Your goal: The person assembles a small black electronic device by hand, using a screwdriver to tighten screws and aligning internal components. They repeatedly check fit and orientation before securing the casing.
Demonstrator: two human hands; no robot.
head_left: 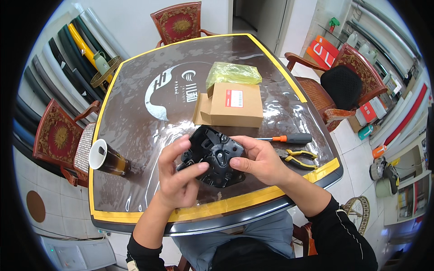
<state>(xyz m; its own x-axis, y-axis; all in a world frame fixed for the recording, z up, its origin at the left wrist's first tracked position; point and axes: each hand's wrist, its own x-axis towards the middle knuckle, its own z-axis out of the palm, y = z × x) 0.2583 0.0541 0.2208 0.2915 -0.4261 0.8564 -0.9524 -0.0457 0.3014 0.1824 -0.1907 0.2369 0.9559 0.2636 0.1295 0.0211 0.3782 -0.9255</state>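
Observation:
A black latch mechanism [219, 156] of plastic and metal, with a round silver rivet on its face, is held up above the near part of the table. My right hand [261, 159] grips its right side, thumb on the front and the other fingers mostly hidden behind. At its left edge is my left hand [177, 177], fingers apart; one fingertip touches the front of the latch and another is raised by its upper left corner. Right of the latch lie a screwdriver [296, 138] with a black and orange handle and yellow-black pliers [302, 158].
Behind the latch stands an opened cardboard box [244, 105], with a yellowish plastic bag [233, 73] beyond it. A paper cup [108, 159] stands at the table's left. Yellow tape [235, 200] edges the brown table [129, 90]. Chairs surround it; rolls of film [58, 67] lean along the left wall.

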